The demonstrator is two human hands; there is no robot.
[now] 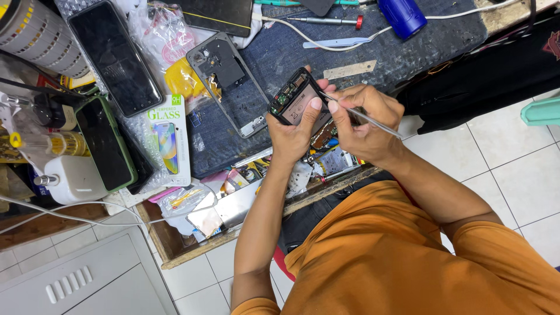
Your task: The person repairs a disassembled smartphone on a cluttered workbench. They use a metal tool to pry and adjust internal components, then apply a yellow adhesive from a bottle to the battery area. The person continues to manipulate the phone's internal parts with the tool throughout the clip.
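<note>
My left hand [294, 137] holds an opened black smartphone [294, 96] with its back off, so the circuit board and inner parts show; my thumb rests on its lower part. My right hand [367, 122] pinches a thin metal tool [364, 115], like tweezers or a probe. The tool's tip points at the phone's right edge near my left thumb. Both hands hover just above the front edge of a dark blue work mat [361, 52].
A bare grey phone frame [224, 81] lies left of the hands. Farther left are a black phone [114, 55], a green-cased phone [105, 143] and a screen protector pack [169, 137]. A screwdriver [326, 20], a blue cylinder [402, 14] and a white cable [303, 32] lie at the back.
</note>
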